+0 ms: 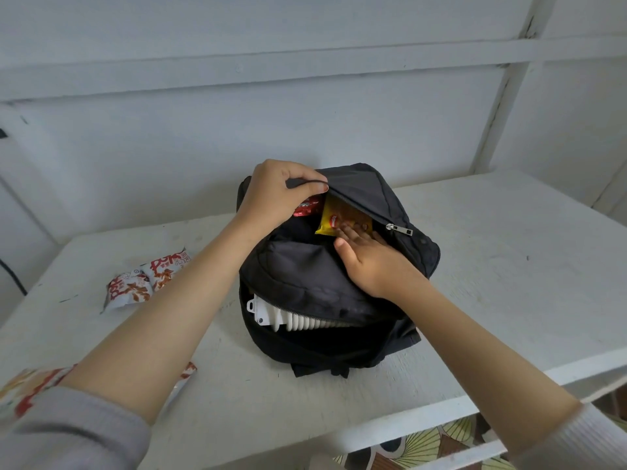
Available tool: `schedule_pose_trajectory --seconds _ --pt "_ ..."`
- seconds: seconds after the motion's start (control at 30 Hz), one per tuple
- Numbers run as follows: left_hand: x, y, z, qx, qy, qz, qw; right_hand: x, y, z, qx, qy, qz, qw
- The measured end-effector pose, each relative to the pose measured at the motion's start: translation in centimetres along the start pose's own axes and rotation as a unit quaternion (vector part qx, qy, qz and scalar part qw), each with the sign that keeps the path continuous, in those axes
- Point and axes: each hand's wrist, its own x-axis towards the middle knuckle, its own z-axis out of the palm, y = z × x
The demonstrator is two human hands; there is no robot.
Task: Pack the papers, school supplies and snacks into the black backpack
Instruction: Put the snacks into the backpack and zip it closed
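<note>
Snack left of backpack waiting. I'm pinching flap wide, left hand; right hand, fingers flat, pushing packet below zipper.

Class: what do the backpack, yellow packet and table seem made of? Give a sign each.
Backpack: matte woven fabric, likely nylon; it creases softly. Yellow packet: glossy plastic film; it shines. Table: probably white-painted wood; scuffed, flat finish.

Black backpack, yellow snack packet

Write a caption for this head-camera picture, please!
Left hand holds the black backpack open while right hand presses a yellow snack inside.
</note>
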Motion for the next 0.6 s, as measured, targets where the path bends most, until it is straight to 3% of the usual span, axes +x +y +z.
schedule_pose_trajectory --seconds 0.2,0.43,0.6 --pt "-0.6 -0.3 0.0 0.003 -0.012 -0.004 1.000 -0.8 -0.5 -0.2 -0.006 0.035 -0.013 0.999" --pt "-4.8 -1.3 -1.4 0.018 -0.035 -0.029 0.999 -3.3 -3.8 -2.0 -0.039 0.152 -0.114 0.981" --pt "-11.1 -2.9 -5.8 0.090 0.032 -0.095 0.991 -3.9 -8.8 -1.2 0.088 0.143 -0.204 0.964"
